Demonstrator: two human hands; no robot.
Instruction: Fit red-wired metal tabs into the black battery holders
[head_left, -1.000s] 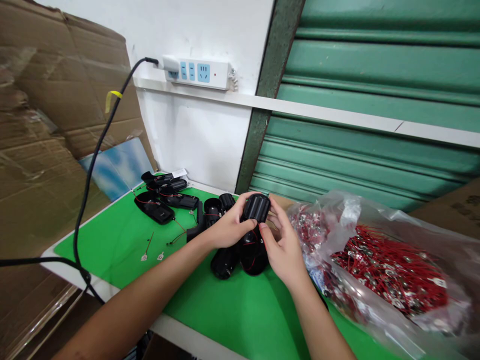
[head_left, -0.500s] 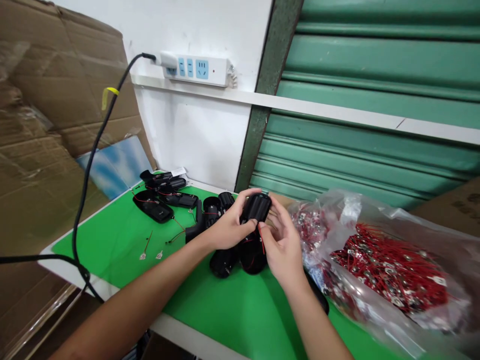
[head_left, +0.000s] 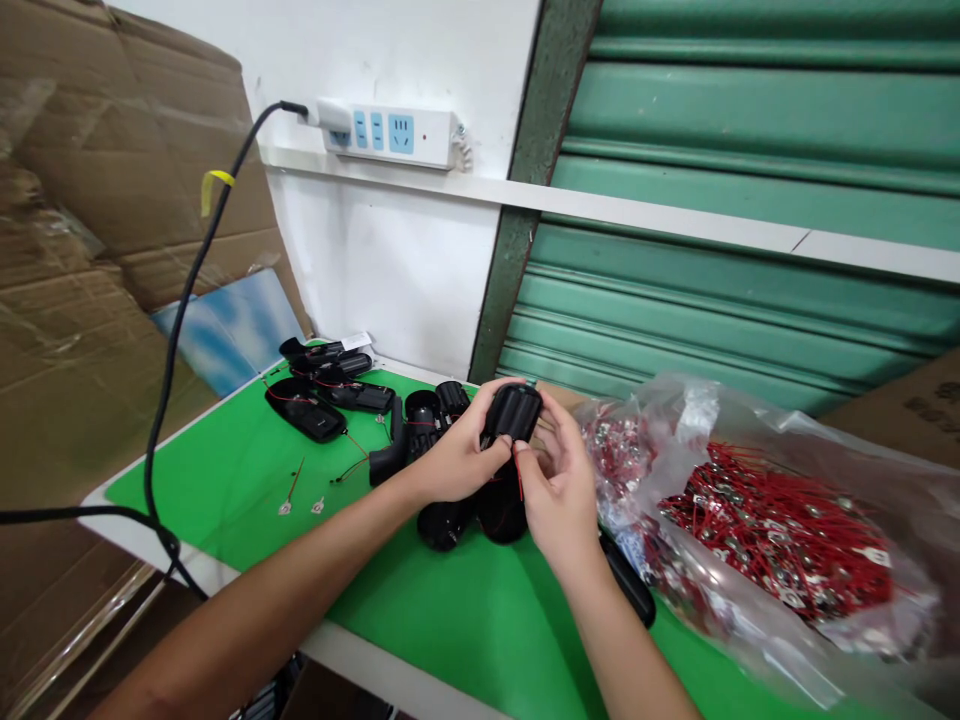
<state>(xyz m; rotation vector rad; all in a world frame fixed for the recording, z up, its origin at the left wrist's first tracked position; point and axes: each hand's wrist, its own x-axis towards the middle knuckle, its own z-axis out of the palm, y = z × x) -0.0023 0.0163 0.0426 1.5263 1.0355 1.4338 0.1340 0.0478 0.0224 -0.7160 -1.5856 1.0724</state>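
Note:
Between my two hands is a black plastic housing [head_left: 516, 412] with rounded ridges, held above the table. My left hand [head_left: 466, 450] grips its left side, thumb pressed near the lower edge. My right hand [head_left: 559, 480] is closed around its right side, and the thumb and fingers meet at a thin red wire [head_left: 519, 470] by that same edge. Whether the wire is fixed to the housing is hidden by the fingertips. Right beneath lie other black plastic shells [head_left: 442, 525], partly covered by my hands.
A green-topped table [head_left: 420, 620] carries black shells with red wires [head_left: 307, 410] at the far left and small metal tabs [head_left: 285, 507] nearer. To the right lies a clear plastic bag [head_left: 780, 540] full of red-wired metal pieces. A black cable [head_left: 196, 265] hangs from a power strip [head_left: 397, 135].
Both hands keep their grip on the black housing in nearly the same place. The view has shifted very slightly, showing more of a black piece beside my right forearm.

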